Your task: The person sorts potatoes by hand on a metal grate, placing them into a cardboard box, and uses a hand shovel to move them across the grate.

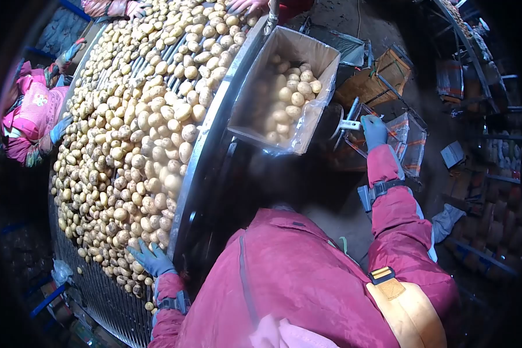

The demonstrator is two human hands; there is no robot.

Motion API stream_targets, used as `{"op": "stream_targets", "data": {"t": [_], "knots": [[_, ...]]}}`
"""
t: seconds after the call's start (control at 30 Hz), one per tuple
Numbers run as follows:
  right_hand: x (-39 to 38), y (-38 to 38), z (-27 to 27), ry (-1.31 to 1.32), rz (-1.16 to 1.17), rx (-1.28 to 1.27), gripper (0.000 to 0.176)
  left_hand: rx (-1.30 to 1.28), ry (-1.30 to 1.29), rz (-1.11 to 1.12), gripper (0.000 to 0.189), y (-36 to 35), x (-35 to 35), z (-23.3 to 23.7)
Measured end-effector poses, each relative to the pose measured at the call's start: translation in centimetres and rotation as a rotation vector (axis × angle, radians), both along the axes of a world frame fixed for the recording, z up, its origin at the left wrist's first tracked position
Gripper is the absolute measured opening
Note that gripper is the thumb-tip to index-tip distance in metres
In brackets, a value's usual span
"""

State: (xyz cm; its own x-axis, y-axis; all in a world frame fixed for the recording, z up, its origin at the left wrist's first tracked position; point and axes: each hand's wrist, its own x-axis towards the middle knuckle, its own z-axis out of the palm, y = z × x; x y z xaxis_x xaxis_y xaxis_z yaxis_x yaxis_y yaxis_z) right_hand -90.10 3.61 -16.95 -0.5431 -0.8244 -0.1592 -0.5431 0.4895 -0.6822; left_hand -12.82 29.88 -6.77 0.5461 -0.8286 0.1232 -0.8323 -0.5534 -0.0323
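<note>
A wide bed of potatoes (pixel 122 168) lies on a slatted roller conveyor (pixel 93 278). My left hand (pixel 152 258), in a blue-grey glove, rests at the near right edge of the potatoes with its fingers spread, gripping nothing. My right hand (pixel 374 132), gloved alike, is stretched out to the right. Its fingers are closed round the end of a white lever-like handle (pixel 349 124). Left of that handle, beside the conveyor's metal rail (pixel 206 130), stands a cardboard box (pixel 322 58) with a clear plastic liner. Potatoes (pixel 290 95) lie inside it.
Across the conveyor a person in pink (pixel 39 107) reaches over its left edge. Other people's hands (pixel 246 6) show at the top. Wire-framed containers (pixel 406 142) and a brown panel (pixel 391 72) stand beyond the box. A small white box (pixel 453 153) lies at the right.
</note>
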Motion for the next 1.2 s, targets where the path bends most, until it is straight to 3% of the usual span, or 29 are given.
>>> {"op": "stream_targets", "data": {"t": [0.1, 0.2, 0.37, 0.43, 0.47, 0.53, 0.6, 0.63, 0.67, 0.7, 0.8, 0.87, 0.97, 1.07, 1.13, 1.2], "knots": [[4.7, -0.4, 4.9, -0.352, -0.093, 0.217, 0.032, 0.005, -0.006, 0.008, 0.051, 0.0, 0.0, -0.1], [5.5, -2.0, 3.6, -0.536, -0.037, 0.361, 0.028, -0.003, 0.006, 0.011, 0.051, 0.0, 0.0, 0.1], [8.1, -4.3, 6.3, -0.42, 0.118, 0.49, 0.013, -0.047, 0.038, 0.015, 0.051, 0.0, -0.4, -0.1], [2.9, -6.9, 3.2, 1.088, 1.269, 0.094, 0.009, -0.056, 0.024, 0.018, 0.05, 0.2, 0.1, -0.4], [3.9, -7.0, 6.1, 1.22, 1.153, 0.09, 0.008, -0.071, -0.004, 0.0, 0.05, 0.4, 0.3, -0.9], [1.3, -8.4, 11.1, 1.101, 1.226, 0.052, 0.007, -0.112, 0.026, -0.012, 0.049, 0.3, -0.1, -0.3], [-0.3, -9.1, 17.5, 1.008, 1.237, -0.189, 0.009, -0.15, -0.002, -0.052, 0.053, 0.5, 0.1, -0.3], [1.1, -8.3, 21.6, 0.536, 0.934, 0.063, 0.015, -0.117, 0.041, 0.013, 0.054, 0.2, -0.3, 0.4], [2.8, -7.5, 25.8, 0.12, 0.511, 0.142, 0.021, -0.142, 0.021, -0.003, 0.055, 0.4, -0.3, 0.3], [2.7, -7.1, 28.5, -0.028, 0.328, 0.132, 0.024, -0.144, 0.035, 0.024, 0.056, 0.5, -0.3, 0.2], [2.5, -5.5, 35.7, 0.02, 0.171, 0.05, 0.03, -0.146, 0.048, 0.039, 0.058, 0.7, 0.0, -0.5], [5.2, -3.7, 39.3, 0.116, 0.179, -0.093, 0.032, -0.167, 0.094, 0.062, 0.059, 0.6, -0.4, 0.1], [10.3, -2.0, 41.0, -0.128, 0.382, -0.216, 0.039, -0.232, 0.102, 0.031, 0.062, 0.8, 0.3, -0.9], [20.7, -0.2, 38.9, -0.34, 0.6, -0.361, 0.041, -0.379, 0.164, -0.031, 0.074, 0.5, 0.4, -1.2], [28.8, 1.4, 37.2, -0.607, 0.794, -0.332, 0.043, -0.491, 0.524, -0.101, 0.079, 0.1, -1.6, 3.0], [36.8, 3.6, 34.4, -0.797, 0.914, -0.215, 0.045, -0.617, 1.324, 0.004, 0.078, -0.1, -4.0, 6.4]]}}
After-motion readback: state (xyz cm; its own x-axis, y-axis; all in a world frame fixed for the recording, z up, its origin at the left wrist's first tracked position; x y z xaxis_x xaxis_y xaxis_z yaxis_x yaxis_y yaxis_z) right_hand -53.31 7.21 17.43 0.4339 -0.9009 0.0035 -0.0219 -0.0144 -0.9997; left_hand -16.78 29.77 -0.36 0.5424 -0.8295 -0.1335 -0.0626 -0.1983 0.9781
